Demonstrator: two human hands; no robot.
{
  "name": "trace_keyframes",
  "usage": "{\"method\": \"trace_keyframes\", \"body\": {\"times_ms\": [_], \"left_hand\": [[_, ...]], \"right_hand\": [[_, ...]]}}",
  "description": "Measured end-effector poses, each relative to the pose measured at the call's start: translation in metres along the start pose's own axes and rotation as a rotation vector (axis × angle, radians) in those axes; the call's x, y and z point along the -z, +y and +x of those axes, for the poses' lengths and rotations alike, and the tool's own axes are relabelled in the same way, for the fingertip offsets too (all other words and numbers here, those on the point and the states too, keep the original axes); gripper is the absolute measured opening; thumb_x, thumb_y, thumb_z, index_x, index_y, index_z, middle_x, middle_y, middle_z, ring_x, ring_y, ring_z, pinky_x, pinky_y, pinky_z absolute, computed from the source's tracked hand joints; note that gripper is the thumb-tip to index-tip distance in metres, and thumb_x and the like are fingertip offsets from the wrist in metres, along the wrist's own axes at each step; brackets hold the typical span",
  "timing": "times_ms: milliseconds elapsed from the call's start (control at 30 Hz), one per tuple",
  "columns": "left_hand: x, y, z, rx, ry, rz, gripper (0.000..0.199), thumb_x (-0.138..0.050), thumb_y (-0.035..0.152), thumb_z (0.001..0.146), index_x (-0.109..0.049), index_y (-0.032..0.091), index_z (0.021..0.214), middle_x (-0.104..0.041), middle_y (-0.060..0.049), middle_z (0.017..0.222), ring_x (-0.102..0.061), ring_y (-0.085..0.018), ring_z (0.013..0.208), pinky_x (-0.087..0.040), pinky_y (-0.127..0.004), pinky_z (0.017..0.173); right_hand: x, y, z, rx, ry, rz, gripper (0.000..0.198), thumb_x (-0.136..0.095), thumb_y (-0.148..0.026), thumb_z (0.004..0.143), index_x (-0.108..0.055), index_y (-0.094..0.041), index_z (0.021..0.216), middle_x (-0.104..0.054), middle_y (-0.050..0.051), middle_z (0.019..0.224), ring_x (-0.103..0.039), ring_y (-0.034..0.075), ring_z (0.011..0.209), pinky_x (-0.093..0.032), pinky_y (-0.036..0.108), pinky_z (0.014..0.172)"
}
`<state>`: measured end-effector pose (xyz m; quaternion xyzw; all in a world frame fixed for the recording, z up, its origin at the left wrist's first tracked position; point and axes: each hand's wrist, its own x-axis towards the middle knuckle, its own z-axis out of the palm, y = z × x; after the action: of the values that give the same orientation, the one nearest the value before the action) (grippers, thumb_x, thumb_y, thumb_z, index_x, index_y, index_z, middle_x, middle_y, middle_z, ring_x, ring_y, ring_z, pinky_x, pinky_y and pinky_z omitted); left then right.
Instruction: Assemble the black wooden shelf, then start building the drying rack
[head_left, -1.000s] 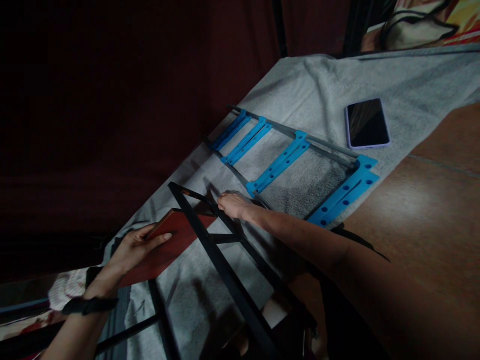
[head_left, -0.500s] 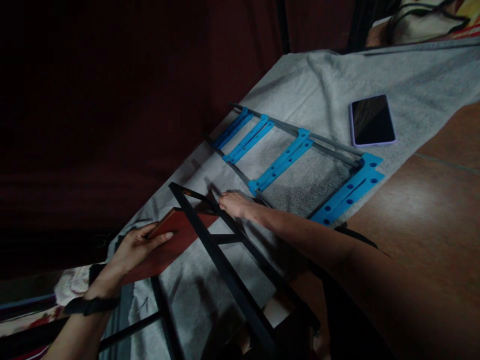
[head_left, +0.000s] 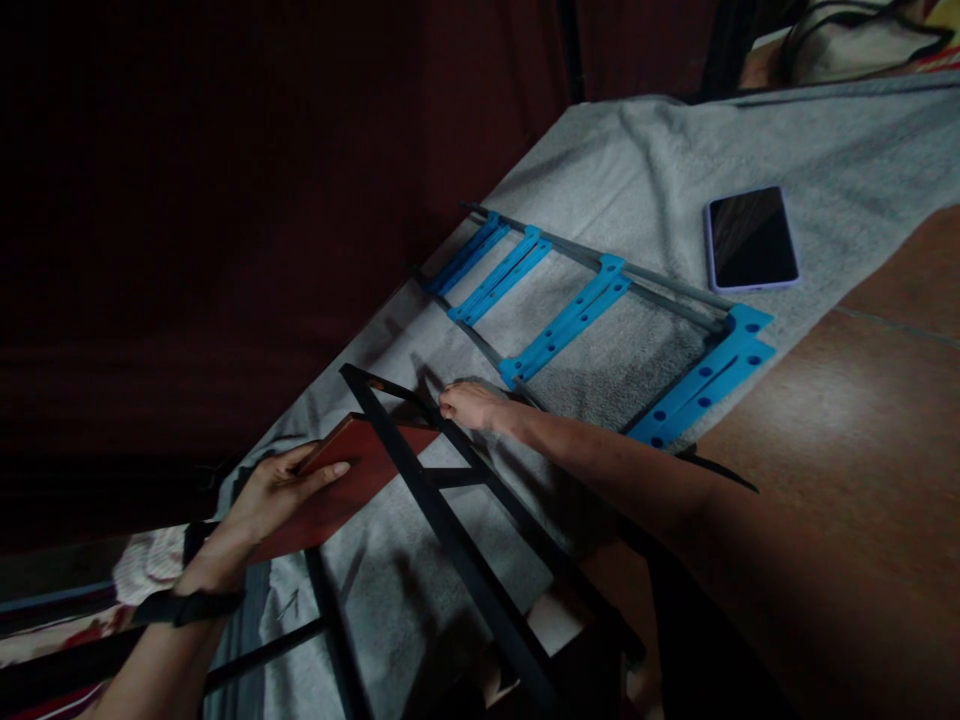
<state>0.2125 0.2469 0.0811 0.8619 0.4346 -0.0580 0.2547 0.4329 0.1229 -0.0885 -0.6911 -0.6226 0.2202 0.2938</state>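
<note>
My left hand (head_left: 274,490) grips the edge of a reddish-brown board (head_left: 352,470) that lies partly under a black metal frame (head_left: 442,530). A dark band sits on that wrist. My right hand (head_left: 469,403) rests palm down on the frame's far bar, fingers closed around it as far as I can tell. Both the board and the frame lie on a grey towel (head_left: 645,170). Just beyond my right hand lies a grey rail frame with several blue perforated cross strips (head_left: 570,320).
A phone (head_left: 751,240) with a dark screen lies face up on the towel at the right. Brown wooden surface (head_left: 847,430) shows at the right. Dark red curtain fills the left and top. A bag with cords sits at the top right corner.
Only the view has shifted slightly; both hands, the board and the frame hold the same places.
</note>
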Motion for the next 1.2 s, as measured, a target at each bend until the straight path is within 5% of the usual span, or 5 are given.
{"method": "trace_keyframes", "body": {"times_ms": [1200], "left_hand": [[0.002,-0.001,-0.004,-0.021,0.021,0.034,0.053,-0.076,0.061,0.065,-0.072,0.018,0.097,-0.076,-0.006,0.092,-0.068,-0.023,0.078,-0.054,-0.025,0.061]], "right_hand": [[0.0,0.0,0.0,-0.065,0.014,0.034,0.027,-0.045,-0.025,0.096,-0.071,-0.019,0.102,-0.071,0.01,0.114,-0.064,0.02,0.107,-0.045,0.026,0.085]]}}
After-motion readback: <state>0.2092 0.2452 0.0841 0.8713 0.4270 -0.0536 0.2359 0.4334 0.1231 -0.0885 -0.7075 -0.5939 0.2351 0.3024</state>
